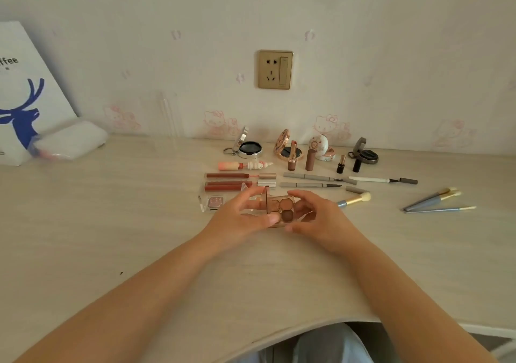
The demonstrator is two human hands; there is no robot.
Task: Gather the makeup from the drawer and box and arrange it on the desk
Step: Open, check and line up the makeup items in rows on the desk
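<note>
head view, desk scene: both hands meet over a small eyeshadow palette (282, 209) with its lid swung up, near the middle of the pale desk (111, 223). left hand (240, 217) pinches the palette's near left edge between thumb and fingers; right hand (315, 217) cups its right side, thumb at the front corner. behind lie three lip gloss tubes (227, 181), four open compacts (250, 145) along the wall, lipsticks (292, 152), liner pencils (315, 178) and brushes (435, 199) to the right.
</note>
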